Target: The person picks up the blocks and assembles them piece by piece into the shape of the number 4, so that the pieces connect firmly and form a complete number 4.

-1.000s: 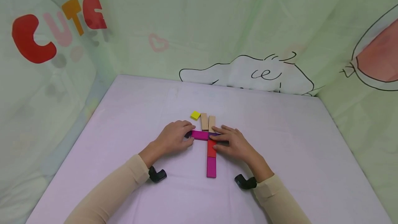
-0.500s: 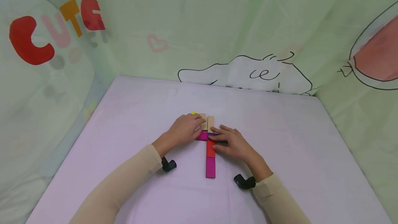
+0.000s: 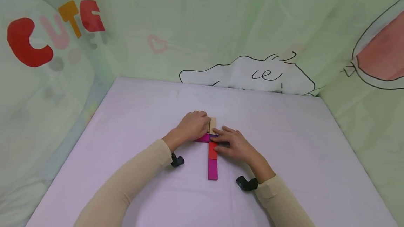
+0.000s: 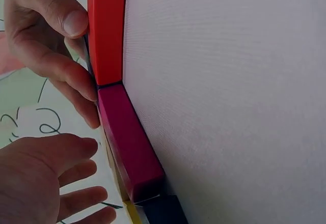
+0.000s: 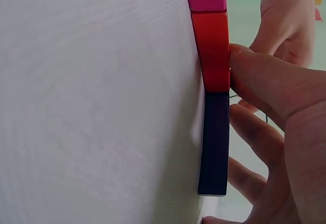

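Note:
Flat coloured wooden blocks form a cross on the table. A magenta block [image 3: 213,169] is nearest me, then a red block [image 3: 213,150], then a purple block [image 3: 214,137]. Another magenta block [image 3: 203,138] extends leftward, with a dark block [image 4: 165,211] at its end. Beyond stand two plain wood blocks; the right one [image 3: 213,125] shows, the left is mostly covered. My left hand [image 3: 194,125] hovers over that left one, fingers apart and loosely bent. A yellow block [image 4: 132,213] peeks out below it. My right hand [image 3: 235,144] rests fingertips on the purple and red blocks.
A pale lilac cloth [image 3: 151,195] covers the table. Printed fabric walls [image 3: 221,20] rise behind it and on both sides. Black wrist-worn pieces [image 3: 247,183] hang by both cuffs, just above the cloth.
My left hand has moved right and away from me, from the left magenta block's end to over the left plain wood block, covering the yellow block. The right hand stays put.

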`<state>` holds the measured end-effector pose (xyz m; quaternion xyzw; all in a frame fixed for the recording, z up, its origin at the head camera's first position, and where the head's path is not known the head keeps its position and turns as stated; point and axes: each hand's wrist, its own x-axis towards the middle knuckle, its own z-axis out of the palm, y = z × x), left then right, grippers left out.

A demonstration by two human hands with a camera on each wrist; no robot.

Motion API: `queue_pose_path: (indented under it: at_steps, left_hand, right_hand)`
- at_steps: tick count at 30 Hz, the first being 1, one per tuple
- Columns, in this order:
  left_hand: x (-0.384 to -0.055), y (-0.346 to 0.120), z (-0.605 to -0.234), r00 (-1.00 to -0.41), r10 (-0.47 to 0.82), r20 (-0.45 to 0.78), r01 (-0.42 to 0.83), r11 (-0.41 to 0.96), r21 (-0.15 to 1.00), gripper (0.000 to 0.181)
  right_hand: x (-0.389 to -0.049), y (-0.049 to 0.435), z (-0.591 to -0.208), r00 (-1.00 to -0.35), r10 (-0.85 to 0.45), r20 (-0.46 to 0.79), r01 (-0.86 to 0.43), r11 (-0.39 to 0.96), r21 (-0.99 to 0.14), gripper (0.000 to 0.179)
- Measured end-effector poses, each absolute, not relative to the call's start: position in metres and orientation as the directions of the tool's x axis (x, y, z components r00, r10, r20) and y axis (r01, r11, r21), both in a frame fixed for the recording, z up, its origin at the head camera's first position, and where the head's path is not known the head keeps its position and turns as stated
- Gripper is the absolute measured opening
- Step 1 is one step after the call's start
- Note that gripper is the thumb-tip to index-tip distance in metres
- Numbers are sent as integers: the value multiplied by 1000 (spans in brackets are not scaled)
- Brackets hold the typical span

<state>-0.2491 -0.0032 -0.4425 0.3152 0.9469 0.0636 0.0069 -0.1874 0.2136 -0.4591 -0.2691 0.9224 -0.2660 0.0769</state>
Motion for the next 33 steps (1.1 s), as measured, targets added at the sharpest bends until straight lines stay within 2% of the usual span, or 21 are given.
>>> queue_pose_path:
  at_steps: [11,23,33]
  left_hand:
    - [-256,-9,-450,-816,572,-84,550,812,196,49]
    - [-261,-12,-442,-804,579,-131,526,797,297,55]
    - [-265,-14,-444,-806,585,-88,524,776,351,57]
  right_hand:
    - [-187,214,-461,-847,-532,-16,-442,720,-535,39]
    - [-187,212,-459,-850,-527,-15,-438,721,-537,39]
    - [-187,213,-459,-850,-526,-11,-441,724,-531,39]
